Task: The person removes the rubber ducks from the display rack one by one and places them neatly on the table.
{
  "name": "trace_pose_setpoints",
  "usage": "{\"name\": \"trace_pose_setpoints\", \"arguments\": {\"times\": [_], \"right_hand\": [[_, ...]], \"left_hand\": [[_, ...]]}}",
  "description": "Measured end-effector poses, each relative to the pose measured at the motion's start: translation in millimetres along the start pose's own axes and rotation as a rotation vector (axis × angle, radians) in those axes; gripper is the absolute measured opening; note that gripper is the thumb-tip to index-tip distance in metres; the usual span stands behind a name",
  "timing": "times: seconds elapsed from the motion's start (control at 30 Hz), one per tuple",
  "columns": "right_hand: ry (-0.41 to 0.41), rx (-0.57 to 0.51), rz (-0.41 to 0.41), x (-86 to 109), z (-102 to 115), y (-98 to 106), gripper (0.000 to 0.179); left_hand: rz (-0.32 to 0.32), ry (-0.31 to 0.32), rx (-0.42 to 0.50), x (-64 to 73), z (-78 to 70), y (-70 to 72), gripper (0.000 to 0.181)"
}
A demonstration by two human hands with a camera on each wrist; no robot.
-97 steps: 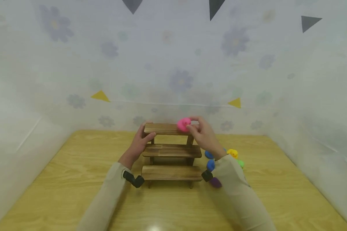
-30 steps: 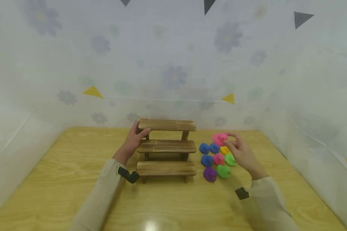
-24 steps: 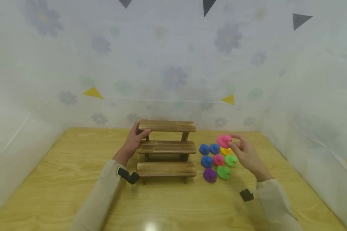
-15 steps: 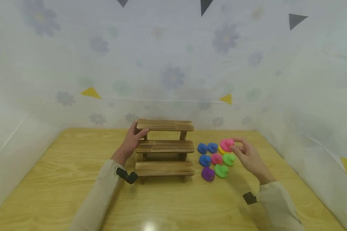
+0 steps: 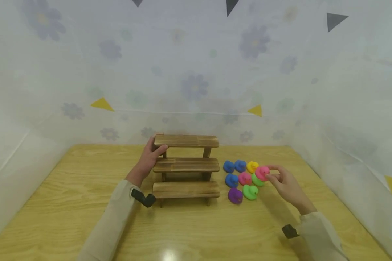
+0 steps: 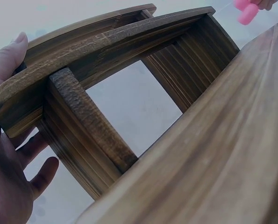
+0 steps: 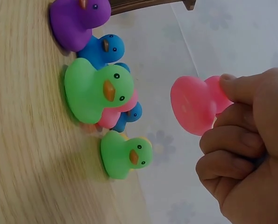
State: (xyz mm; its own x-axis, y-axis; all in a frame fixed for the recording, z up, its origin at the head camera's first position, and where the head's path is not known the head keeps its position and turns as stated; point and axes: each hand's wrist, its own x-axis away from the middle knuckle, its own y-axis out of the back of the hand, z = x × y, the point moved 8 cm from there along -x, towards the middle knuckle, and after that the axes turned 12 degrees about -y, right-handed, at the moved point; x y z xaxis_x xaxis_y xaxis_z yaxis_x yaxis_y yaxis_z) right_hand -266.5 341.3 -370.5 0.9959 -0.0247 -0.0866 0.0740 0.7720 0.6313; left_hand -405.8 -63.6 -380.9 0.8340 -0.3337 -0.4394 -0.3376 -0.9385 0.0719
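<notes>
In the head view my left hand (image 5: 146, 160) grips the left end of the top tier of a three-tier wooden display stand (image 5: 186, 165). The left wrist view shows the thumb on the plank's (image 6: 82, 49) edge and the other fingers reaching underneath. My right hand (image 5: 288, 186) pinches a pink rubber duck (image 5: 262, 173) between thumb and fingers, right of the stand. It hangs over a green duck (image 5: 256, 181), partly hiding it. From the right wrist, the held pink duck (image 7: 192, 102) appears off the table, its underside towards the camera.
Beside the stand, several ducks rest on the wooden table (image 5: 183, 232): blue (image 5: 229, 166), yellow (image 5: 252, 166), another pink (image 5: 244, 178), a second green (image 5: 250, 192) and purple (image 5: 235, 195). Flower-patterned white sheeting (image 5: 196, 65) encloses the back and sides.
My right hand has carried the pink duck from the stand's top tier rightward, then lower over the duck group. The left hand keeps its grip on the stand. The head view has shifted slightly.
</notes>
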Motion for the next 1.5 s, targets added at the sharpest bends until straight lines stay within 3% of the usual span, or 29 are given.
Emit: {"name": "trace_pose_setpoints", "arguments": {"times": [0.13, 0.33, 0.67, 0.9, 1.07, 1.5], "right_hand": [[-0.026, 0.041, 0.033, 0.4, -8.0, 0.3, 0.033], [-0.025, 0.128, 0.146, 1.9, -18.3, -7.8, 0.033], [-0.084, 0.092, 0.252, 2.4, -32.2, -4.2, 0.034], [-0.051, 0.15, 0.314, 4.8, -32.5, -8.3, 0.031], [-0.073, 0.124, 0.353, 4.0, -36.4, -14.0, 0.03], [-0.138, 0.07, 0.424, 7.9, -54.3, -15.8, 0.028]], "left_hand": [[0.003, 0.005, -0.007, 0.0, -1.1, -0.3, 0.057], [0.006, -0.004, 0.011, 0.9, -1.9, -0.8, 0.055], [-0.002, 0.029, -0.007, -1.0, 0.3, -1.2, 0.061], [-0.008, 0.078, -0.018, 0.8, 8.9, 0.8, 0.071], [-0.017, 0.044, 0.004, -0.4, 7.8, 2.4, 0.06], [-0.001, 0.034, 0.016, 1.2, 2.6, 0.2, 0.059]]}}
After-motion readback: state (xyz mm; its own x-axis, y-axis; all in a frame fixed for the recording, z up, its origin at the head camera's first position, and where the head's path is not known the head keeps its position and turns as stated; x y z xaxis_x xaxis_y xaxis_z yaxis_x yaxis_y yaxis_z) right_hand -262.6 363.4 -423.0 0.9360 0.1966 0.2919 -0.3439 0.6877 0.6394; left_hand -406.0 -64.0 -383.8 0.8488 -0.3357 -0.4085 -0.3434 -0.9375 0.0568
